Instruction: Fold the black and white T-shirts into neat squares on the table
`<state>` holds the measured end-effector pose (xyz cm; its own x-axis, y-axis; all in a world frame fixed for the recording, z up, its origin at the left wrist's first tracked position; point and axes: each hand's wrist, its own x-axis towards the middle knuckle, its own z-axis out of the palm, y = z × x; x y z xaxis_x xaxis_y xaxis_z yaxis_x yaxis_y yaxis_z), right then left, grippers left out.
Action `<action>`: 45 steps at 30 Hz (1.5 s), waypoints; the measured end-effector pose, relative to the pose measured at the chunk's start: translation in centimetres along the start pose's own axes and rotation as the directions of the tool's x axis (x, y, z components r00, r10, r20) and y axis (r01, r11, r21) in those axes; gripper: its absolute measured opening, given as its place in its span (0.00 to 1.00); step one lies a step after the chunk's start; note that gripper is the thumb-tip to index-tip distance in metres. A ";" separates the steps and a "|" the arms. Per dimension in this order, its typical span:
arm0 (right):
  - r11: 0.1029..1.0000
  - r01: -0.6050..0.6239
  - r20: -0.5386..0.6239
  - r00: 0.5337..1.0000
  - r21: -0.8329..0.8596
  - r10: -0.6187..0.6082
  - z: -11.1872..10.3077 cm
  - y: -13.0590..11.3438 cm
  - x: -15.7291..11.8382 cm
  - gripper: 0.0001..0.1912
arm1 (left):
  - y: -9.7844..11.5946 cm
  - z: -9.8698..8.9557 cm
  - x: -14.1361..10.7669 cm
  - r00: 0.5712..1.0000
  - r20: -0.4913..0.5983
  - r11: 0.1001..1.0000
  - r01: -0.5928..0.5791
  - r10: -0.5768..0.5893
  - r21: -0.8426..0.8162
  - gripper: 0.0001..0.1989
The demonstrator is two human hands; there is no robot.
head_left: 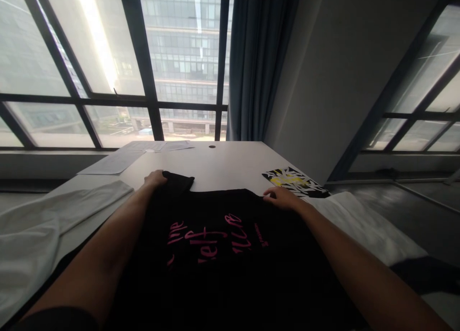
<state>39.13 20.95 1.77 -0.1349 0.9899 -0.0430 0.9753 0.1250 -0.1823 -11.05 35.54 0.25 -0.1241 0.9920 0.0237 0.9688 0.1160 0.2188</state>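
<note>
My left hand [155,178] pinches the far left corner of a black garment [223,283]; my right hand [282,197] touches its far right edge, pinching or not I cannot tell. It covers the white table's [230,165] near part, pink lettering [206,236] upward.

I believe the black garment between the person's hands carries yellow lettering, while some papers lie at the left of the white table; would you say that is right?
Not quite: the lettering on the black garment is pink, not yellow, as the head view shows. The papers do lie at the left of the white table.
</note>
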 end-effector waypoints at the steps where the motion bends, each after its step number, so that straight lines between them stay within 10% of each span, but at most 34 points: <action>1: 1.000 0.007 -0.025 1.000 -0.001 -0.007 0.0 0.2 0.1 0.15 | -0.1 -0.5 -0.1 1.000 0.013 0.999 -0.018 0.019 -0.035 0.24; 8: 0.998 0.069 -0.152 0.986 0.008 -0.067 -1.8 1.9 -1.9 0.22 | -2.7 -7.2 -5.1 0.979 -0.201 0.910 -0.124 0.046 -0.395 0.21; 15: 0.979 -0.015 -0.274 0.961 -0.204 -0.043 -3.5 0.7 -7.1 0.13 | -7.2 -14.1 -18.7 0.888 -0.445 0.791 -0.355 0.118 -0.499 0.19; 19: 0.928 -0.068 -0.301 0.952 -0.366 -0.049 -1.3 -0.2 -10.3 0.13 | -10.0 -12.8 -28.0 0.842 -0.298 0.776 -0.533 0.449 -0.336 0.24; 24: 0.910 -0.108 -0.264 0.965 -0.399 -0.001 1.1 -0.8 -12.3 0.12 | -10.5 -9.7 -34.8 0.836 0.065 0.811 -0.507 0.545 -0.291 0.15; 31: 0.916 -0.233 -0.479 0.876 -0.327 0.052 0.6 -0.8 -13.0 0.15 | -9.0 -10.4 -37.9 0.861 -0.094 0.831 -0.508 0.500 -0.225 0.20; 40: 0.941 -0.199 -0.085 0.980 -0.275 0.183 0.5 -0.2 -11.1 0.20 | -7.9 -9.8 -40.5 0.920 0.103 0.924 -0.381 0.377 0.023 0.29; 45: 0.993 0.014 -0.066 0.998 -0.113 -0.022 1.0 -0.8 -10.6 0.25 | -7.2 -5.3 -42.0 0.851 0.027 0.851 -0.525 0.524 0.025 0.38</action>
<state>39.60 10.28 1.36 -0.1443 0.9892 0.0261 0.9868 0.1458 -0.0703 -13.97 -7.27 2.89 0.4076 0.9066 0.1088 0.8950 -0.4203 0.1495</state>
